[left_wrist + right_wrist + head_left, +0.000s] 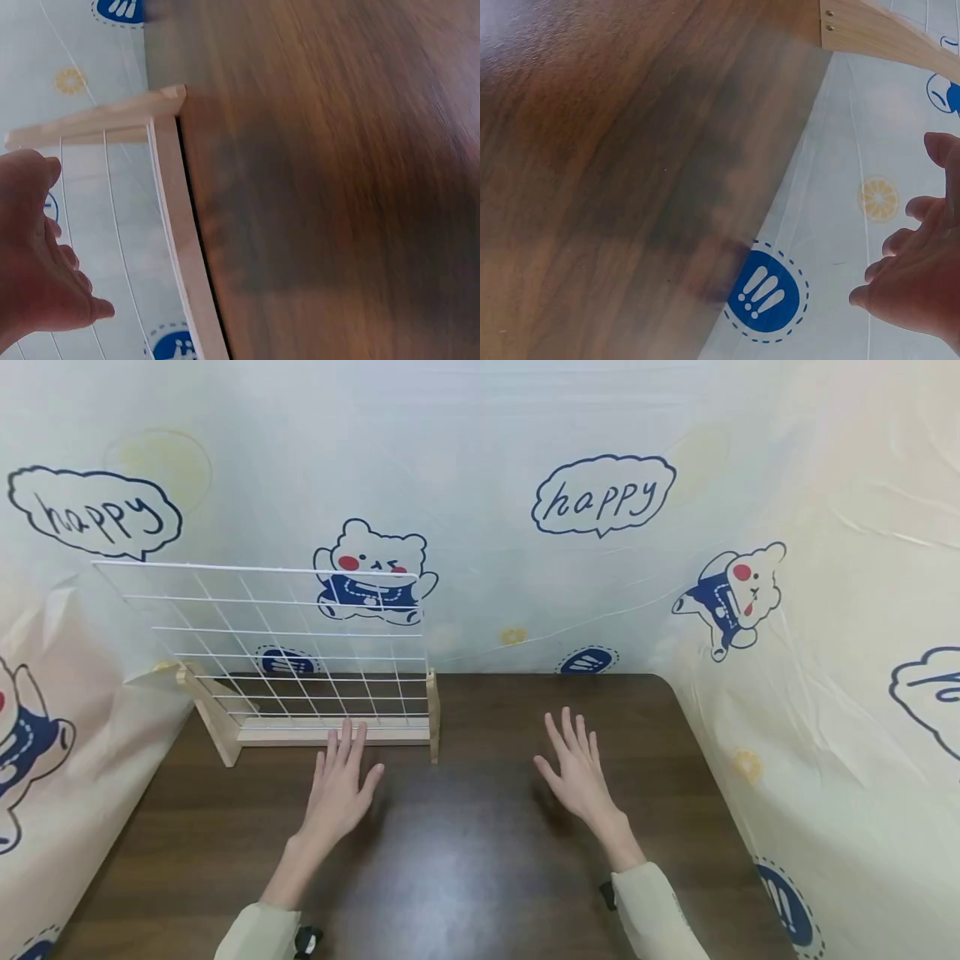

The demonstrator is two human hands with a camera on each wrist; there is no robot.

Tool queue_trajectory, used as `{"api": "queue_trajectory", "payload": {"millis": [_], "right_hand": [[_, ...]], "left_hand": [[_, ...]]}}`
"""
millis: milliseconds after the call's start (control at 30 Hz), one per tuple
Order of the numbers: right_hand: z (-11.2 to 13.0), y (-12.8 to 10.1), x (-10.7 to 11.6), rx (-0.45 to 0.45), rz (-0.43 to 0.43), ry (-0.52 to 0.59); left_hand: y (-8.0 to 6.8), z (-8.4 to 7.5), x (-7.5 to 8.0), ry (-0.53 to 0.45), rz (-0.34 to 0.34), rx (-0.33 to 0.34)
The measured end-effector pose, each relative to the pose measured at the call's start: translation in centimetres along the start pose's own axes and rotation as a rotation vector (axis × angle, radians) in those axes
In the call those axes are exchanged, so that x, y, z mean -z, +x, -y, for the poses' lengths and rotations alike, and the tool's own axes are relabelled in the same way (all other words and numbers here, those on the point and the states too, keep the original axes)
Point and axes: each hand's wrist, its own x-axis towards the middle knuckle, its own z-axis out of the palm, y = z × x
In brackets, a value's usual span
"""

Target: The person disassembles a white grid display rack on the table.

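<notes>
A rack with a white wire grid (300,633) and a pale wooden base bar (277,737) stands on the dark brown table (480,827), at the back left. My left hand (339,797) is in front of it, holding nothing, fingers extended and thumb spread. Its fingertips overlap the base bar in the head view; whether they touch it I cannot tell. The left wrist view shows this hand (37,277) beside the wooden bar (174,210). To the right of the rack, my right hand (579,777) is over the table with fingers spread, also holding nothing, its shadow below.
A pale cloth (480,460) printed with cartoon bears and the word "happy" hangs behind the table and along both sides. The rack's wooden side piece (885,37) shows at the top of the right wrist view. Black bands (306,941) sit at the sleeve cuffs.
</notes>
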Motion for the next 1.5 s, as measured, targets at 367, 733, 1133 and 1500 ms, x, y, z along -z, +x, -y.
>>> {"api": "queue_trajectory", "payload": {"millis": [367,733,1133,1500], "right_hand": [[0.4,0.6,0.1,0.006,0.005,0.041],[0.3,1.1,-0.5,0.020,0.013,0.172],[2.1,3.6,-0.9,0.009,0.001,0.388],[5.2,6.4,-1.2,0.053,-0.048,0.679]], "left_hand": [[-1.3,3.2,1.3,-0.079,-0.068,-0.057],[-2.5,6.5,3.2,-0.204,-0.106,-0.019],[-2.3,10.5,5.7,-0.228,-0.266,0.049],[-1.2,13.4,7.2,-0.481,-0.548,0.204]]}}
